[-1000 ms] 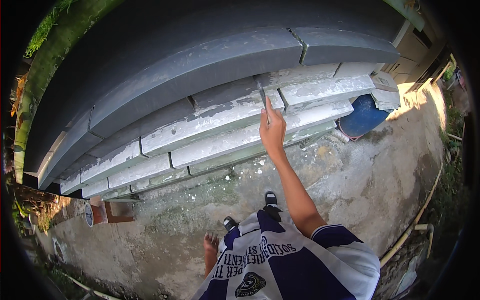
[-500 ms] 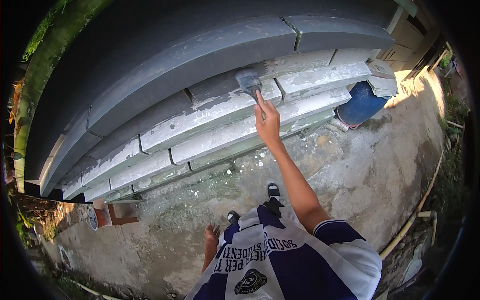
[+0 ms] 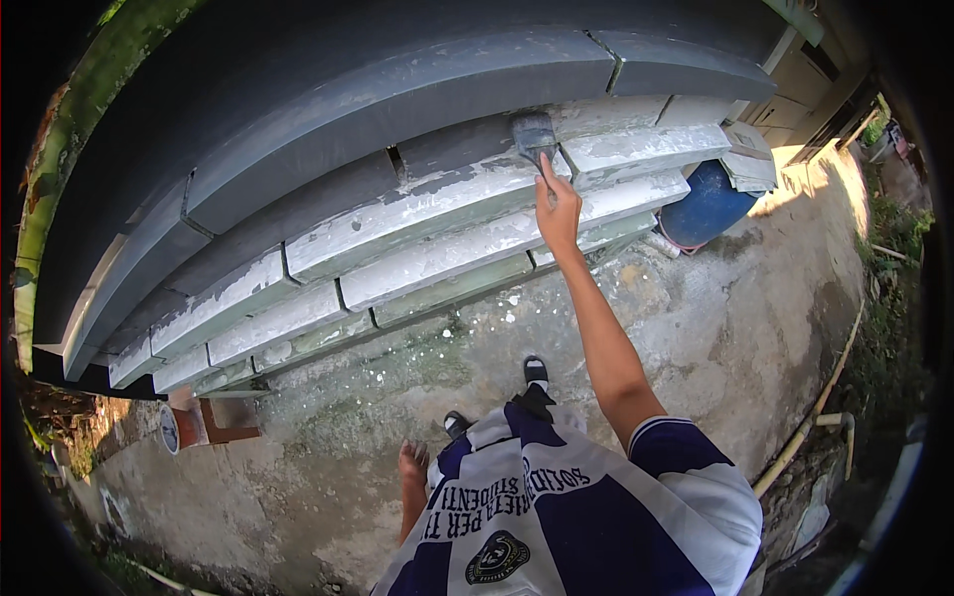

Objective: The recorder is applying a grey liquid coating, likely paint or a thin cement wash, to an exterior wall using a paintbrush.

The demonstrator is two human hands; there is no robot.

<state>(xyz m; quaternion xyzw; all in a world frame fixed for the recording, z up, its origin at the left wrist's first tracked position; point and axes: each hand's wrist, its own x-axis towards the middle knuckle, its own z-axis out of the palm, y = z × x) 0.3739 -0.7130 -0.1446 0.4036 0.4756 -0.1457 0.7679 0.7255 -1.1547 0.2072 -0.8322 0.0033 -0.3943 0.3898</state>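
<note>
My right hand (image 3: 559, 217) is closed round the handle of a wide paintbrush (image 3: 534, 137), with the index finger stretched along it. The grey-coated bristles touch the narrow strip under the dark grey top ledge (image 3: 417, 94), where the dark grey paint meets a paler stretch. Below lies a white, patchy ledge (image 3: 427, 223) with chipped-looking grey marks along its upper edge. My left hand (image 3: 413, 461) hangs low beside my body, holding nothing, its fingers loosely bent and small in view.
Further stepped ledges (image 3: 437, 260) run beneath, split by dark gaps. A blue drum (image 3: 708, 207) with flat boards (image 3: 747, 159) on it stands at the right end. An orange-and-white bucket (image 3: 184, 427) is at the left. Paint specks dot the concrete ground (image 3: 477, 328).
My right hand and the paintbrush have moved right along the strip under the top ledge. The view has shifted slightly. My left hand stays low by my side.
</note>
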